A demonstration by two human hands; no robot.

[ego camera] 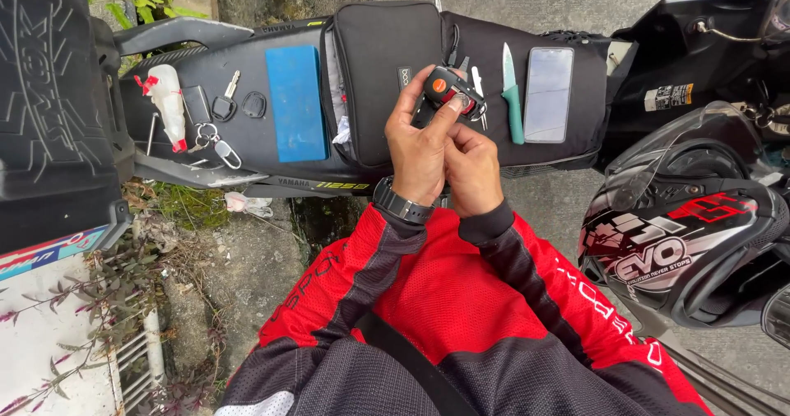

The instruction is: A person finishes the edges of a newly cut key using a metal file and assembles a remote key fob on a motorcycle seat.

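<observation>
My left hand [418,148], with a black watch on the wrist, grips a small black key fob [448,89] with red and orange parts, held up over the motorcycle seat [239,132]. My right hand [475,169] presses against the left from the right and below, its fingers curled and its thumb reaching up toward the fob. Both arms wear red and black mesh sleeves. The fob hovers in front of a black pouch [383,70] lying on the seat.
On the seat lie a blue flat pad [295,102], a green-handled knife [512,95], a phone [548,93], keys on a ring [216,132], a black key shell [253,105] and a small white bottle [169,103]. A black helmet [683,235] sits at right.
</observation>
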